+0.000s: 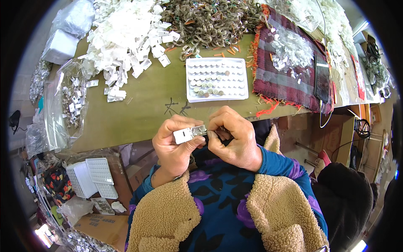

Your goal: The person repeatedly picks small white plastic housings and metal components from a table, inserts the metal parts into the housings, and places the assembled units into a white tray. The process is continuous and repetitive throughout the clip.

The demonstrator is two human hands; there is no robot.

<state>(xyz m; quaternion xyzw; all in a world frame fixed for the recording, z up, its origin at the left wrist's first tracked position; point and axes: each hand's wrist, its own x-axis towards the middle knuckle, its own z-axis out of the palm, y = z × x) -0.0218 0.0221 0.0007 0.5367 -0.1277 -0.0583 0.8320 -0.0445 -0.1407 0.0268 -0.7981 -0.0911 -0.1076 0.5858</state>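
Observation:
Above my lap, at the table's front edge, my left hand [173,148] pinches a small white plastic housing [182,135] between thumb and fingers. A slot shows on its white face, and its right end looks clear or metallic. My right hand [237,140] is closed with thumb and fingertips together at that right end. Whatever it grips there is too small and hidden to name. Just beyond my hands lies a white tray [240,93] with rows of round hollows, several of them holding small coin-like discs.
A heap of white plastic pieces [126,33] covers the back left, beside a pile of clear tangled parts [210,21]. On the right, a checkered cloth [273,80] bears clear bits and a phone [322,80]. Stacked white trays [82,180] stand lower left.

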